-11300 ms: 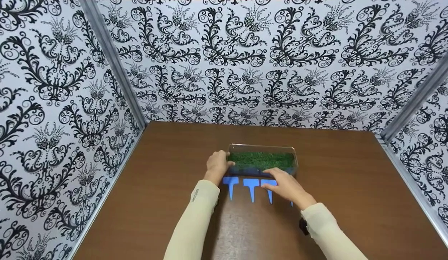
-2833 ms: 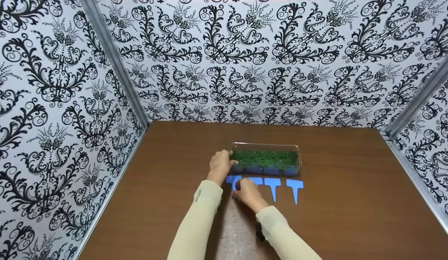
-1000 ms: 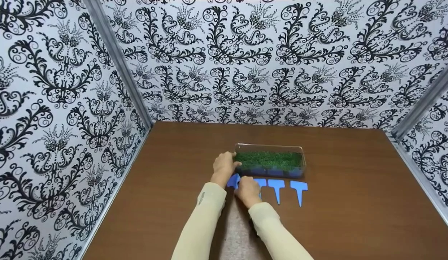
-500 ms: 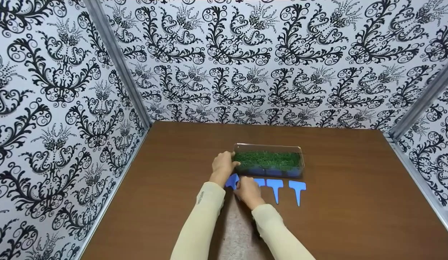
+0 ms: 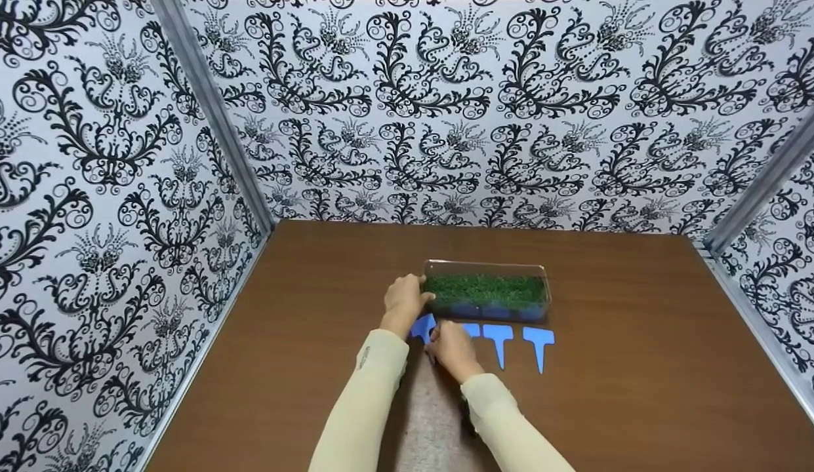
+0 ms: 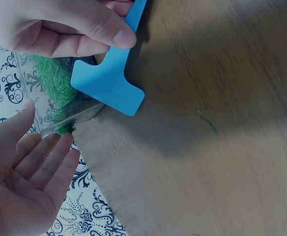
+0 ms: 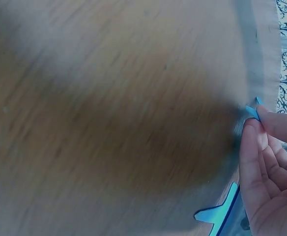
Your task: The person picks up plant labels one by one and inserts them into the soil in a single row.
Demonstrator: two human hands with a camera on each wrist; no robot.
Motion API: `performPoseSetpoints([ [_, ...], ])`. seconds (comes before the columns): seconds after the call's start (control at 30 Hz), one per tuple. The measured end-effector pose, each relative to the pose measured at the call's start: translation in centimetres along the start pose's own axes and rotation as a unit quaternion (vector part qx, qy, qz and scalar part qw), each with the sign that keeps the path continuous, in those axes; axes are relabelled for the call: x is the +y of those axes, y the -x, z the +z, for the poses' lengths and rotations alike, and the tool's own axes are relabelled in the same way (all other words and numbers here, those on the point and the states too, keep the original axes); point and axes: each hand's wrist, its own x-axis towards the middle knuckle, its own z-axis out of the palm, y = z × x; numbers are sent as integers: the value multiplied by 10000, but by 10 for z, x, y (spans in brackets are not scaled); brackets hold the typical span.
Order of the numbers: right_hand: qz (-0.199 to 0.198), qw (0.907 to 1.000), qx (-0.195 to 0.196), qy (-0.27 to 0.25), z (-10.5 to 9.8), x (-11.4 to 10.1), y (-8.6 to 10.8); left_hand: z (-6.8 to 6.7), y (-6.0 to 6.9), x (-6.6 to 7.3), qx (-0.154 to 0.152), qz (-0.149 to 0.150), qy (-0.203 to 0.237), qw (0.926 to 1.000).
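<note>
My left hand (image 5: 403, 303) rests against the left end of a clear plastic box (image 5: 546, 275) of green grass (image 5: 488, 288); its fingers look straight in the left wrist view. My right hand (image 5: 455, 349) pinches the stem of a blue T-shaped plant label (image 6: 109, 81) between thumb and fingers. Tilted, this label has its wide head near the box's front left corner, and its lower stem is hidden by the hand. Further right along the box's front lie more blue labels: one partly covered by my right hand, then a third label (image 5: 498, 338) and a fourth label (image 5: 539, 342).
The brown wooden table (image 5: 630, 367) carries everything. A patterned back wall (image 5: 433, 118) and side walls in metal frames enclose it. A small green strand (image 6: 207, 121) lies on the wood in the left wrist view.
Since the oldest frame my right hand has moved left from the right-hand labels and taken hold of the leftmost label, now tilted. My left hand has stayed at the box.
</note>
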Motion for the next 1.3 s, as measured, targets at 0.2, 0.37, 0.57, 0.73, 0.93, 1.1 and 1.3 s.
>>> performPoseSetpoints([
  [0.2, 84, 9996, 25, -285, -1, 3, -1, 0, -1, -1, 12, 37, 16, 10000],
  [0.37, 139, 9989, -54, -452, -3, 5, 0, 0, -1, -2, 26, 57, 21, 10000],
  [0.57, 361, 9974, -76, -615, -6, 4, 2, 1, -2, -1, -26, -2, 52, 10000],
  [0.73, 486, 9933, -179, -1032, -9, 3, 3, 2, -2, -1, -37, -39, 30, 10000],
  [0.93, 588, 9883, -254, -1384, -14, 4, 4, 3, -4, -1, -6, -90, 136, 9999],
  [1.1, 559, 9886, -224, -1376, -15, 8, 3, 4, -3, -2, 30, -72, 91, 9999],
  [1.3, 434, 9866, -167, -1563, -20, 10, 6, 3, -2, -1, 54, -48, 72, 9999],
])
